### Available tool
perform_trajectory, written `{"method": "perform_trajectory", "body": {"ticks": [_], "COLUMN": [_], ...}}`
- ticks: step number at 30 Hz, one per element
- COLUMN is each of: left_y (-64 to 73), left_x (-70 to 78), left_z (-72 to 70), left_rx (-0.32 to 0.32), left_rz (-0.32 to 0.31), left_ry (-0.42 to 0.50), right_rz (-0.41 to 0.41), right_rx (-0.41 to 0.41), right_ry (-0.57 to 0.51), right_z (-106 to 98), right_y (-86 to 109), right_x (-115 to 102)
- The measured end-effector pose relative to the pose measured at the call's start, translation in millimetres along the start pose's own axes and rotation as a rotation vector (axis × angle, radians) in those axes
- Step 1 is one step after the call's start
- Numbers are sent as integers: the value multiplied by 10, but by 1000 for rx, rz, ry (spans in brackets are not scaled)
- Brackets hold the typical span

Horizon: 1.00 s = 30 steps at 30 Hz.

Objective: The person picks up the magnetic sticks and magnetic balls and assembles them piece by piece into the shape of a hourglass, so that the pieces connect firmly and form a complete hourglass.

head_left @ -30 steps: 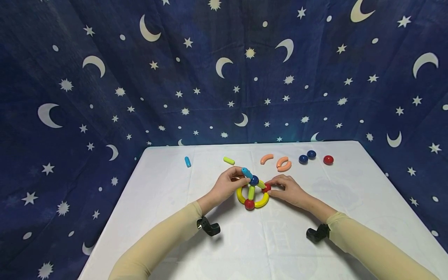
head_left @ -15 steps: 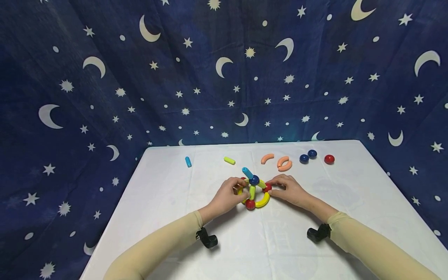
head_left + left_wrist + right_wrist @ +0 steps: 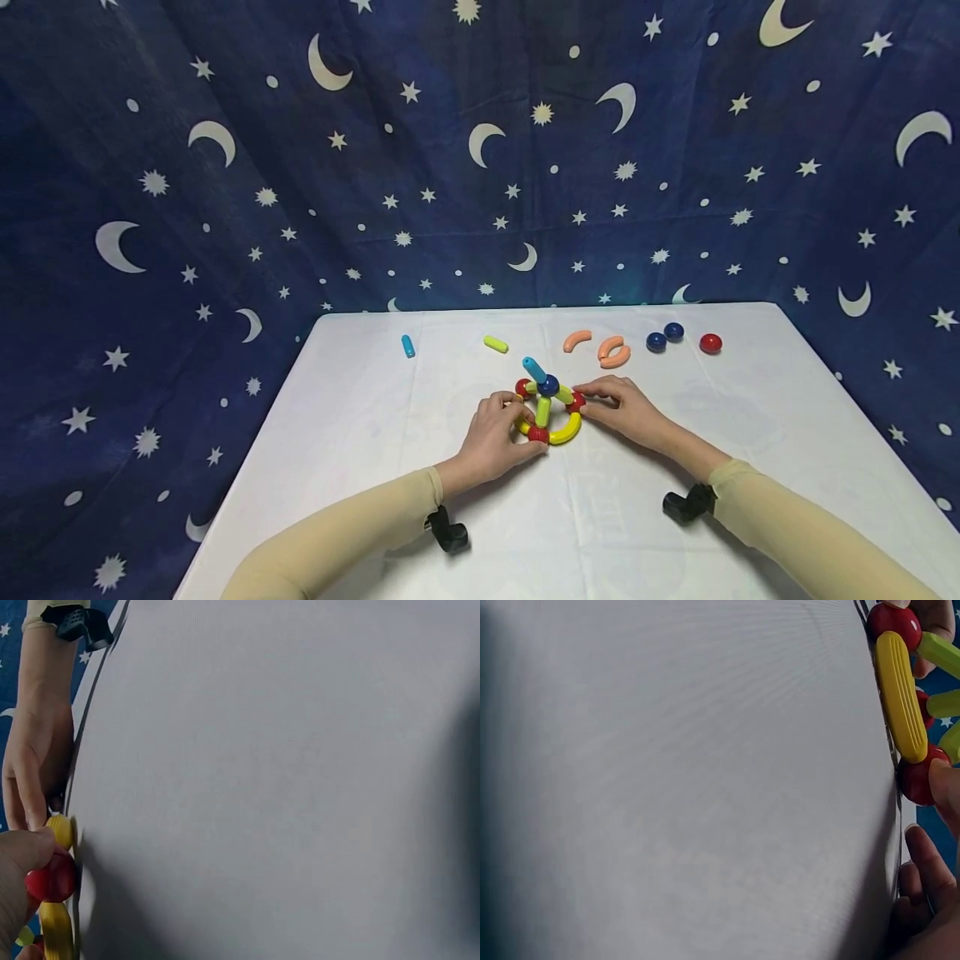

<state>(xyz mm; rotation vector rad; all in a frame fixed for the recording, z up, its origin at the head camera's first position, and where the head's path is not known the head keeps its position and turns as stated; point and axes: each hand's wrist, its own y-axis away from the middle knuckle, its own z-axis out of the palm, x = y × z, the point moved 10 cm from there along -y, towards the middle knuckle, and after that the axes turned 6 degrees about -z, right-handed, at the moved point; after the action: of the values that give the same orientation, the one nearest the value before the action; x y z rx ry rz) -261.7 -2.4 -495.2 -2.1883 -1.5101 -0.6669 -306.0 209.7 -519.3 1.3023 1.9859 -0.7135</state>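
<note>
A structure of magnetic balls and rods stands on the table in the head view. Yellow curved rods and red balls form its base, and lime green rods slope up to a dark blue ball. From that ball a light blue rod sticks up at a tilt. My left hand pinches the front red ball, thumb in front and fingers behind. My right hand pinches the right red ball between thumb and fingers. The left fingers partly hide the base's left side.
Along the back of the white table lie a loose light blue rod, a lime green rod, orange curved rods, two dark blue balls and a red ball. A starry curtain hangs behind.
My left hand has left the area by the top blue ball and light blue rod, moving down to the front red ball. The right hand keeps its hold on the right red ball.
</note>
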Motion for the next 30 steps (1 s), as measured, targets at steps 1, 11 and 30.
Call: {"method": "perform_trajectory", "body": {"ticks": [1,11,30], "left_y": [-2,-33,-218], "left_x": [-5,-161,-448], "left_z": [-5,-100,-235], "left_rx": [0,-19,-18], "left_rz": [0,-49,-95], "left_ry": [3,14,107], "right_rz": [-9,-62,-116], "right_rx": [2,52,-56], "right_ry": [7,161,248], "right_z": [1,47,290], "right_y": [2,86,308], "right_x": [-8,-132,-484]}}
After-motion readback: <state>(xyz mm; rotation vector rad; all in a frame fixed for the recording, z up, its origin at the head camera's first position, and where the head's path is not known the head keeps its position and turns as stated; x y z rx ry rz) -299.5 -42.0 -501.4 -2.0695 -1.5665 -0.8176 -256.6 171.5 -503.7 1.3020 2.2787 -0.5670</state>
